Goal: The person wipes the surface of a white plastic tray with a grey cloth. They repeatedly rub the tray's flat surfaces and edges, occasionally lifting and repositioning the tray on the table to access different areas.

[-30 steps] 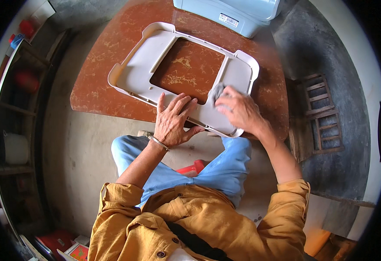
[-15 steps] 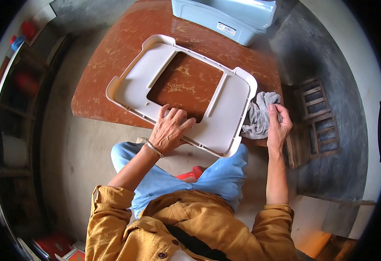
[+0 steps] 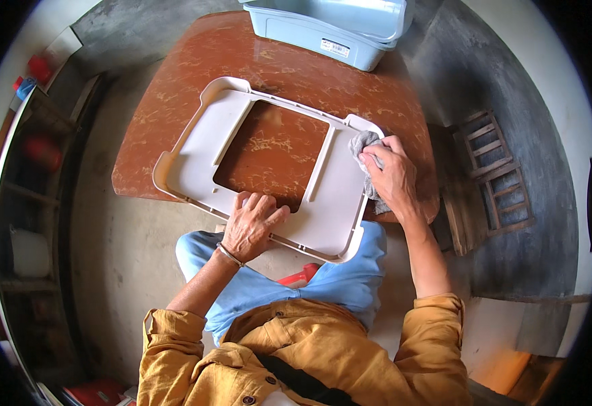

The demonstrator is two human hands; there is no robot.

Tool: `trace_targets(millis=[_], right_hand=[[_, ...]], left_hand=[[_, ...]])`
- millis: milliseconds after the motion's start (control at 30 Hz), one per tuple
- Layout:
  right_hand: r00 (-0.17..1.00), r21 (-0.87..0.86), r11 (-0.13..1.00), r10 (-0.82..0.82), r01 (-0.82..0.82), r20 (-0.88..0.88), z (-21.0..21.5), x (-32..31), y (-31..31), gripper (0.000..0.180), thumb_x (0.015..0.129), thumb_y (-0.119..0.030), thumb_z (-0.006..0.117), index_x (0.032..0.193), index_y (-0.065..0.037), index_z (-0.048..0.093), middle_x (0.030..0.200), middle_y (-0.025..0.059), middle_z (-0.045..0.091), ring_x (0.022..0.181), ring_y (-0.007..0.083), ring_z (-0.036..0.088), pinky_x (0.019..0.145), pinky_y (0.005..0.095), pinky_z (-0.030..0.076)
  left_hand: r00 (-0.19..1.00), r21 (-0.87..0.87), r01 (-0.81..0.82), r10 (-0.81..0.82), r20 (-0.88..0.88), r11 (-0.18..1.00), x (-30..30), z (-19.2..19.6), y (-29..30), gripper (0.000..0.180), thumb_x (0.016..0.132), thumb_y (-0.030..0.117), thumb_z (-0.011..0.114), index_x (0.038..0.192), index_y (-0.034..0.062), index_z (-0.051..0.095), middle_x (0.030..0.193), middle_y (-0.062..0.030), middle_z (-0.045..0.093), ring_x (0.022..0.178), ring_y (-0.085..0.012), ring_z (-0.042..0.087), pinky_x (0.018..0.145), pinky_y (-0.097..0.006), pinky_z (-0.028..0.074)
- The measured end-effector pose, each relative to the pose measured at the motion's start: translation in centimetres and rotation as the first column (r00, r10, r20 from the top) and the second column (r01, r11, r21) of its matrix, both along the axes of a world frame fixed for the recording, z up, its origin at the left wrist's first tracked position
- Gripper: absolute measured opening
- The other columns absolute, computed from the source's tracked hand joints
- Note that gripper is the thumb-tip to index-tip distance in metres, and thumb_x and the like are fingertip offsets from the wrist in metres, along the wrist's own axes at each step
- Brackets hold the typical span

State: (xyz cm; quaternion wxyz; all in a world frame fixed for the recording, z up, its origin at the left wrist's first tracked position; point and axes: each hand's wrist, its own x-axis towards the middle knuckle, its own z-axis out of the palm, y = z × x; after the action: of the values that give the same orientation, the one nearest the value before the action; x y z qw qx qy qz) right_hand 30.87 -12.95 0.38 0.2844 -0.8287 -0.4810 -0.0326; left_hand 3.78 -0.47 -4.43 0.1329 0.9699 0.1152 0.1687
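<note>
A white plastic frame with a large rectangular opening and a raised rim lies tilted across the near part of a red-brown marbled table; its near edge juts out over my knees. My left hand grips that near edge, fingers curled over the strip beside the opening, thumb side toward the right. In my right hand is a crumpled grey cloth, pressed against the frame's right-hand rim near the far corner. Part of the cloth hangs down outside the rim.
A light blue plastic bin stands at the table's far edge. To the right, a wooden ladder-backed piece leans near the dark wall. Dark shelving runs along the left. Something red shows between my legs.
My right hand has carried the cloth from beside the frame up and left onto its right rim. The frame sits slightly lower and further left in view, my left hand still on it.
</note>
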Motion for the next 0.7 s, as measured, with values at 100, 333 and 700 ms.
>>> trace_targets(millis=[100, 333, 700], right_hand=[[0.967, 0.012, 0.971, 0.237, -0.237, -0.096, 0.7, -1.1, -0.1, 0.017, 0.083, -0.026, 0.071, 0.095, -0.013, 0.072, 0.107, 0.009, 0.059, 0.087, 0.0315, 0.065, 0.074, 0.0414, 0.052], [0.98, 0.41, 0.912, 0.052, 0.032, -0.192, -0.3, 0.3, -3.3, 0.022, 0.087, -0.022, 0.071, 0.095, -0.002, 0.07, 0.098, 0.0101, 0.062, 0.093, 0.0222, 0.062, 0.08, 0.0313, 0.048], [0.659, 0.607, 0.523, 0.111, 0.598, -0.744, -5.1, -0.2, -7.7, 0.03, 0.092, -0.02, 0.067, 0.111, 0.003, 0.065, 0.111, 0.009, 0.066, 0.101, 0.0151, 0.059, 0.091, 0.028, 0.046]], left_hand=[[1.0, 0.012, 0.008, -0.008, 0.015, 1.0, -0.2, -0.4, 0.0, 0.069, 0.039, 0.014, 0.08, 0.106, 0.0206, 0.063, 0.096, -0.0038, 0.052, 0.094, -0.0256, 0.053, 0.092, -0.044, 0.037], [0.994, -0.029, -0.053, 0.056, 0.094, 0.998, -0.6, 3.4, -0.3, 0.059, 0.043, 0.018, 0.081, 0.1, 0.0168, 0.064, 0.096, -0.0048, 0.053, 0.092, -0.0267, 0.054, 0.088, -0.042, 0.041], [0.367, -0.749, 0.317, 0.653, 0.663, 0.582, -4.3, 15.1, 6.5, 0.03, 0.08, 0.016, 0.056, 0.106, 0.0004, 0.06, 0.087, -0.01, 0.061, 0.082, -0.0202, 0.059, 0.08, -0.036, 0.051]])
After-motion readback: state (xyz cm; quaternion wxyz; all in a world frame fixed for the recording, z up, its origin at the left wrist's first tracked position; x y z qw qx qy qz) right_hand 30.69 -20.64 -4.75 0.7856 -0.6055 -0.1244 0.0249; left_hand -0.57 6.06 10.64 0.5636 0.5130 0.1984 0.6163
